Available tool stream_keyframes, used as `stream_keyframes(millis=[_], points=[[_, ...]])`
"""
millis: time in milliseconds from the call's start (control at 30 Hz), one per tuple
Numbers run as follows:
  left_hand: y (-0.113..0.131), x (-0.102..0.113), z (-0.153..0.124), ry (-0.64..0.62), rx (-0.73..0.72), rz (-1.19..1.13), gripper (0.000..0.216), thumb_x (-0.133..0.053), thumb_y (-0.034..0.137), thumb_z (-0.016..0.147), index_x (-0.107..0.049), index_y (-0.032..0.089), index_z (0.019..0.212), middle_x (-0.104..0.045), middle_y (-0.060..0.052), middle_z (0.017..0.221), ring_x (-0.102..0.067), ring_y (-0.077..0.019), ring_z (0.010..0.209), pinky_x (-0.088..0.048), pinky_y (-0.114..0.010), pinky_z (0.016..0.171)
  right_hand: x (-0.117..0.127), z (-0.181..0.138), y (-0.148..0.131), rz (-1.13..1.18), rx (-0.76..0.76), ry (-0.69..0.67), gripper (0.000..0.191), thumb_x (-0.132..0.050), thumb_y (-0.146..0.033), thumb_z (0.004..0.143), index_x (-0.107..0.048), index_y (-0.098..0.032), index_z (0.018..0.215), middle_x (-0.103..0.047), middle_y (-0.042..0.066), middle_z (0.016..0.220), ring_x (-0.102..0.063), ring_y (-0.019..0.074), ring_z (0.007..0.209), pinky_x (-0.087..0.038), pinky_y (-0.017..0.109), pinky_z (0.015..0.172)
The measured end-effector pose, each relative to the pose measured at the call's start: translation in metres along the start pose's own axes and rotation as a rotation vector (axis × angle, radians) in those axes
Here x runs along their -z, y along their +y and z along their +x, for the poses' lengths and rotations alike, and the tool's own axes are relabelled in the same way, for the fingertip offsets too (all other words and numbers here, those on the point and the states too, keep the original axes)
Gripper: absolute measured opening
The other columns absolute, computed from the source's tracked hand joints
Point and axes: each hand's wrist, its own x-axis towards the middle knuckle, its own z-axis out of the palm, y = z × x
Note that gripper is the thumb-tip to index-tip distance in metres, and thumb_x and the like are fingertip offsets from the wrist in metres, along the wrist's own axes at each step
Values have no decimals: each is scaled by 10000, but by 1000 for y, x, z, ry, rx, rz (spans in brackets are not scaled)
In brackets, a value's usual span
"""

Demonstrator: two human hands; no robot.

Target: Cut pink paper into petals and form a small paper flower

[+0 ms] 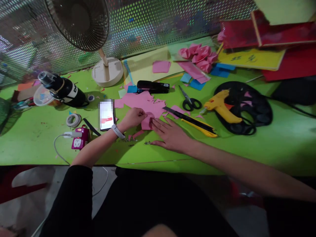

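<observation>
A small piece of pink paper [146, 124] lies on the green table between my hands. My left hand [133, 118], with a pale watch band [118, 131] at the wrist, has its fingers pinched together at the upper left of this piece. Stretched out flat, the fingers of my right hand [170, 134] touch the piece's right edge. Just behind both hands spreads a larger sheet of pink paper [140, 100] with a jagged, cut edge. A yellow and black utility knife [192, 121] lies beyond my right hand, its blade end near the pink sheet.
A phone [106, 114] lies left of my left hand. Behind are a black stapler [153, 87], scissors [190, 101] and folded pink paper flowers [198, 56]. A yellow glue gun [223, 107] rests at right. A fan [107, 72], a black bottle [65, 89] and a purple power adapter [80, 138] stand left.
</observation>
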Motion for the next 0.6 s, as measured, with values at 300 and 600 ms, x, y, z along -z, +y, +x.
stream_keyframes(millis=[300,600], points=[[4,-12,-19,180,-179,496,292,-468,249,1035,-702,101,1129,-749,-162,1101,-700,-248,953,-526,-383,821,-4,-8,1,3,52,81,914,-269,-711,1008,-253,-38,1626,-365,220,1622,-341,337,1524,-235,532,1268],[-20,-55,-86,73,-531,699,927,-345,755,972,-364,36,1556,-392,-241,1609,-352,-336,1528,-216,-530,1279,-3,-9,0,25,69,145,843,-285,-657,1032,-319,-36,1603,-358,235,1624,-355,337,1520,-252,562,1256]])
